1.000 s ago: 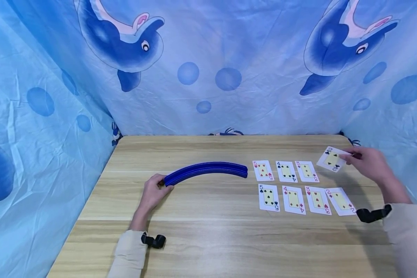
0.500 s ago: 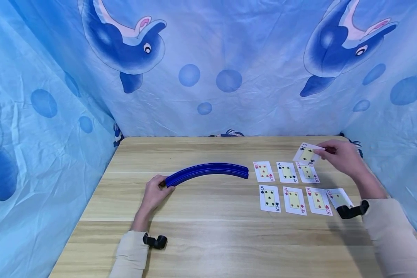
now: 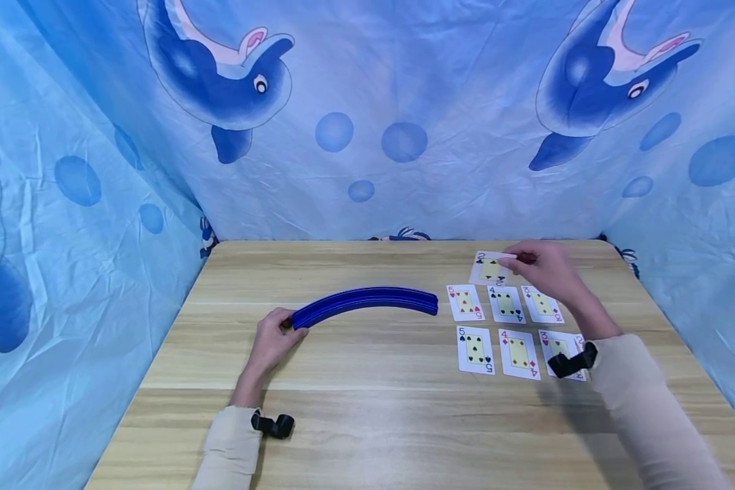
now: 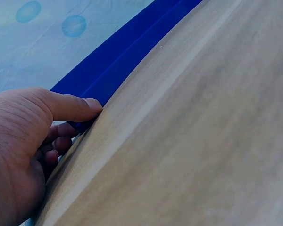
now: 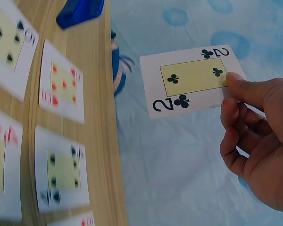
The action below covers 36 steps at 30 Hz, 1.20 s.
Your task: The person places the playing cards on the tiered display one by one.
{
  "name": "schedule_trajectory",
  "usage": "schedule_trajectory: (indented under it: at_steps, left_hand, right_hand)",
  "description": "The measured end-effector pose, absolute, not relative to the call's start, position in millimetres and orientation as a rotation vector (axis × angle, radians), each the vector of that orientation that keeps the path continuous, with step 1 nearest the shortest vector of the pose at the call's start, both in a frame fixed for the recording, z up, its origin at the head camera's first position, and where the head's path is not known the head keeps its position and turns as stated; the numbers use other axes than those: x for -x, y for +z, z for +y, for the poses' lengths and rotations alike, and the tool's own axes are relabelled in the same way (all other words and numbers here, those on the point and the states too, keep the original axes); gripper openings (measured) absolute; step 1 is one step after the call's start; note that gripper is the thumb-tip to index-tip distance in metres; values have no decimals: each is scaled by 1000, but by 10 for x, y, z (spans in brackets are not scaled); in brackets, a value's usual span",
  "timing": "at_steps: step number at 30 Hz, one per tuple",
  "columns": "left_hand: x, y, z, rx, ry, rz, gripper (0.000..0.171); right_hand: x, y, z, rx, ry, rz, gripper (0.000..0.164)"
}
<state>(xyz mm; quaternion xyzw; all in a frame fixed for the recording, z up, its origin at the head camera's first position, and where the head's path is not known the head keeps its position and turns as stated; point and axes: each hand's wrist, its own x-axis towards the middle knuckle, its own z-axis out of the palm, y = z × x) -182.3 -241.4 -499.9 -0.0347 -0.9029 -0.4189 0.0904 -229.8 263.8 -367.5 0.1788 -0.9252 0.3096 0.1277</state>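
My left hand (image 3: 272, 344) pinches the left end of a blue curved playing-card holder (image 3: 367, 297) lying on the table, thumb on top in the left wrist view. Its groove is bare. My right hand (image 3: 548, 272) holds the two of clubs (image 5: 191, 82) by one edge between thumb and fingers, face visible, raised above the back row of cards. That row has the five of hearts (image 3: 464, 303), four of spades (image 3: 505, 304) and three of diamonds (image 3: 542, 304). In front lie the five of spades (image 3: 474, 350), four of diamonds (image 3: 518, 354) and three of hearts (image 3: 554, 340).
The wooden table (image 3: 367, 422) runs back to a blue dolphin-print curtain (image 3: 465, 190), which also closes off both sides. My right wrist's black camera band (image 3: 572, 361) and sleeve cover part of the front row, hiding most of the two of diamonds.
My right hand has carried the two of clubs leftward over the back row, from right of the three of diamonds to behind the four of spades. My left hand stays on the card holder.
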Motion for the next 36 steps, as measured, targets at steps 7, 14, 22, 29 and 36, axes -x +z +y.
schedule_trajectory:
  at_steps: [7, 14, 22, 29, 36]
  left_hand:
    - [1830, -4990, -2408, 112, -1254, -2664, 29]
    - [1845, -4989, -2406, 122, -1245, -2654, 27]
    - [1848, -5003, -2414, 122, -1248, -2654, 28]
    - [1829, -5007, -2417, 117, -1262, -2642, 29]
    - [1819, -4980, -2414, 101, -1270, -2681, 30]
  right_hand:
    - [2364, -3669, 2325, -545, 1000, -2660, 18]
    - [2450, -3689, 2008, -629, 1093, -2623, 16]
    - [2519, -3737, 1662, -776, 1210, -2600, 16]
    - [2545, -3757, 1413, -842, 1256, -2611, 16]
    - [2563, -3760, 1187, -871, 1304, -2611, 15]
